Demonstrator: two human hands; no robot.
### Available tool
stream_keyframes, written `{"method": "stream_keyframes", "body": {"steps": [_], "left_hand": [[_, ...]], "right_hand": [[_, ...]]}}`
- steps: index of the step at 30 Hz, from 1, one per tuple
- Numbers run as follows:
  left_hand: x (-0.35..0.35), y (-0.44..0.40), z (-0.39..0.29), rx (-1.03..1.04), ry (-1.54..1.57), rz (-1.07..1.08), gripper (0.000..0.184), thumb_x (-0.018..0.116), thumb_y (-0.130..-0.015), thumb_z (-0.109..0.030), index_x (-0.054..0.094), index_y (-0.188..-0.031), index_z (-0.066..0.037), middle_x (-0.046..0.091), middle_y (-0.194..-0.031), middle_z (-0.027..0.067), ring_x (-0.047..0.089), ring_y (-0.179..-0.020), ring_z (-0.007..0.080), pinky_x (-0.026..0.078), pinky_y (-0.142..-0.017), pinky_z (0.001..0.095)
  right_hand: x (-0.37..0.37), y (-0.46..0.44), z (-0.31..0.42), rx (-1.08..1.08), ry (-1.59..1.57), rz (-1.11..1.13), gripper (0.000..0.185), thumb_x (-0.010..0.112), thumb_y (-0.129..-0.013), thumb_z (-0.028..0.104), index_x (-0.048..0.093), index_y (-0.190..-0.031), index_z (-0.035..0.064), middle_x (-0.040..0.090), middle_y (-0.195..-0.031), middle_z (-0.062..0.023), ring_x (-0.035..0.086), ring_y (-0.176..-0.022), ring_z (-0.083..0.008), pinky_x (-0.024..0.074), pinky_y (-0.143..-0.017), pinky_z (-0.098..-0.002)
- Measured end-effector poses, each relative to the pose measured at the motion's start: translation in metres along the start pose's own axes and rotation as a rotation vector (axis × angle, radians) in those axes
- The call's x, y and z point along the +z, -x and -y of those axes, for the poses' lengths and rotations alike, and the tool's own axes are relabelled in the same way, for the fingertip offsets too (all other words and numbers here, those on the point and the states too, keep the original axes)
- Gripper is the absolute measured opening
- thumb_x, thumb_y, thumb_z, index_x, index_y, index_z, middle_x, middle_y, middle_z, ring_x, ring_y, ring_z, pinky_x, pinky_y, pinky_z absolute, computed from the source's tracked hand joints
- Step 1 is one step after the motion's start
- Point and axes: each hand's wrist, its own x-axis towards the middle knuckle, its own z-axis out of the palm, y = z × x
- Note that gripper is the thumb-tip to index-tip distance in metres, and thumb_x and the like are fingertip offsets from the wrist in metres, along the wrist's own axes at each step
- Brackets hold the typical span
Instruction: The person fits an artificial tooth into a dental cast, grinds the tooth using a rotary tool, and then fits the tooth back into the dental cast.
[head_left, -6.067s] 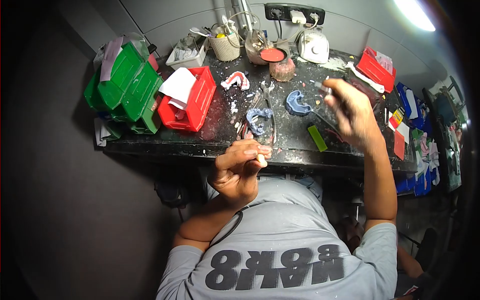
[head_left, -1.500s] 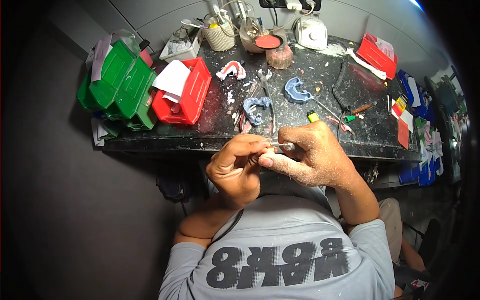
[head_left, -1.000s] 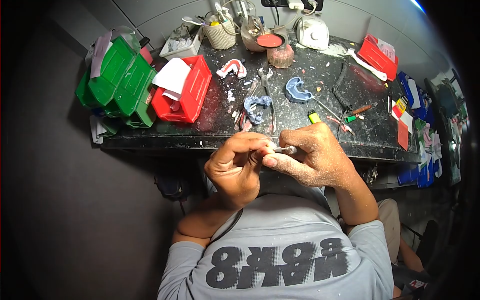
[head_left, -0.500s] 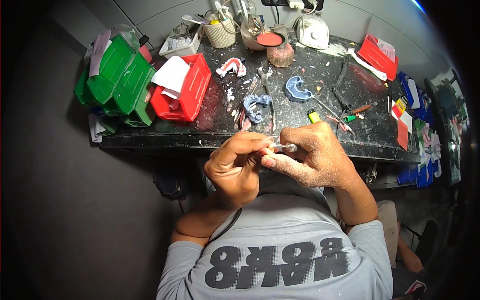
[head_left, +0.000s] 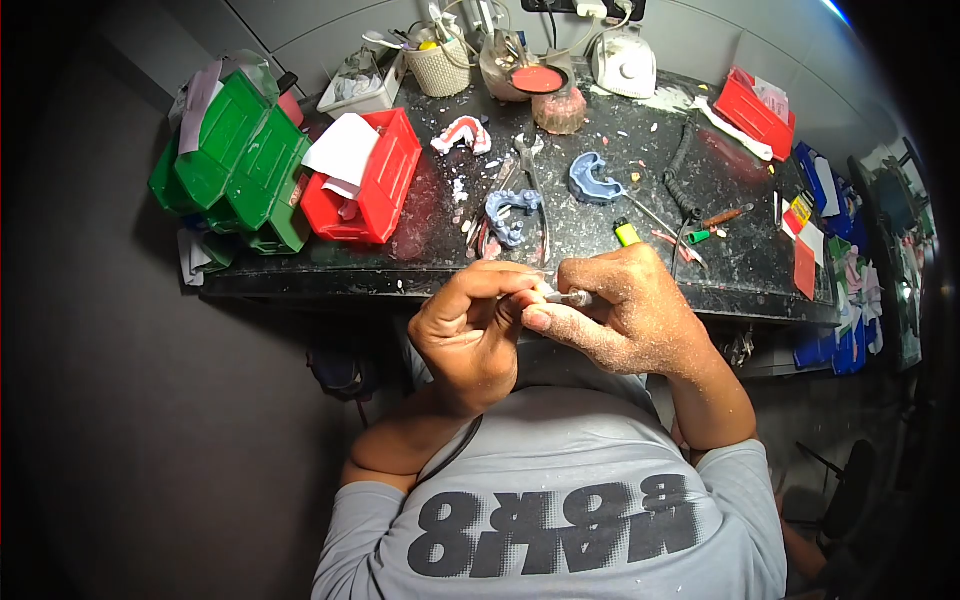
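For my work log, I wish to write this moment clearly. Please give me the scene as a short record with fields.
Left hand: pinches a small pale piece at the fingertips
Right hand: holds a slim metallic tool close to the piece; contact too small to tell; skin speckled with dust
Bench: black, scattered with pale crumbs
Beyond the hands: two blue-grey arches, apart
Bench left: red bin beside green bins

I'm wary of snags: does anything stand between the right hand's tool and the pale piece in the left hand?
Nothing visible does. The tool in the right hand points at the pale piece; the left hand partly hides it, so contact is unclear.
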Motion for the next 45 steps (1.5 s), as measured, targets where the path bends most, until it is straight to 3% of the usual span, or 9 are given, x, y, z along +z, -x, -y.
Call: {"method": "stream_keyframes", "body": {"steps": [28, 45], "left_hand": [[-0.003, -0.002, 0.006, 0.029, 0.089, 0.051, 0.013, 0.073, -0.097, -0.003, 0.063, -0.103, 0.003, 0.073, -0.099, 0.0157, 0.070, -0.089, 0.0152, 0.055, -0.085, 0.0275], [-0.001, -0.004, -0.005, 0.049, -0.024, 0.115, 0.006, 0.070, -0.097, 0.003, 0.068, -0.102, 0.006, 0.073, -0.100, 0.0170, 0.071, -0.089, 0.0158, 0.058, -0.083, 0.0289]], "right_hand": [[-0.001, 0.000, -0.001, 0.034, -0.040, 0.023, 0.056, 0.077, -0.088, 0.054, 0.056, -0.059, 0.0107, 0.051, -0.048, -0.0048, 0.050, -0.043, -0.0256, 0.0316, -0.053, -0.0391], [-0.004, -0.002, -0.001, -0.030, -0.078, -0.023, 0.054, 0.085, -0.083, 0.044, 0.053, -0.059, 0.0091, 0.045, -0.047, -0.0046, 0.046, -0.040, -0.0234, 0.0336, -0.045, -0.0353]]}}
